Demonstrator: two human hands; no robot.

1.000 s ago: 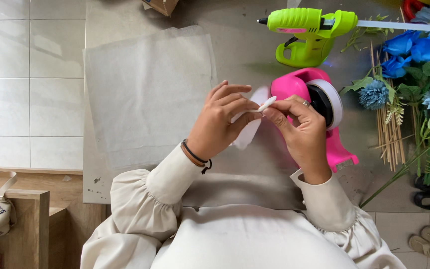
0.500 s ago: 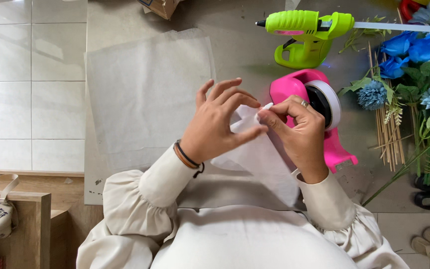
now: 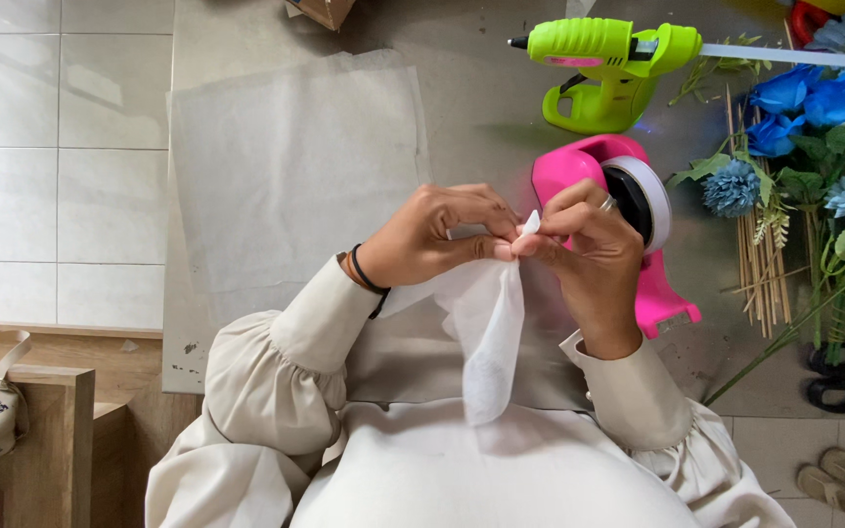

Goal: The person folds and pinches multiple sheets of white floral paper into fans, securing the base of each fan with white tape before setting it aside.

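Note:
My left hand (image 3: pixel 437 235) and my right hand (image 3: pixel 589 259) meet at the centre and pinch the top of a thin white sheet of paper (image 3: pixel 489 332). The sheet hangs down in a loose fold toward my lap. My left wrist wears a dark band. A ring is on my right hand. Just behind my right hand stands a pink tape dispenser (image 3: pixel 628 225) with a white roll.
A large translucent white sheet (image 3: pixel 286 166) lies on the grey work surface (image 3: pixel 462 98). A lime green glue gun (image 3: pixel 603 64) stands at the back. Blue artificial flowers (image 3: pixel 814 108) and wooden sticks (image 3: pixel 760 254) lie at the right. A wooden bench (image 3: pixel 31 420) is at lower left.
The small folded piece held between my fingers has opened into a longer sheet that now hangs down toward my lap. Both hands stay together at the centre.

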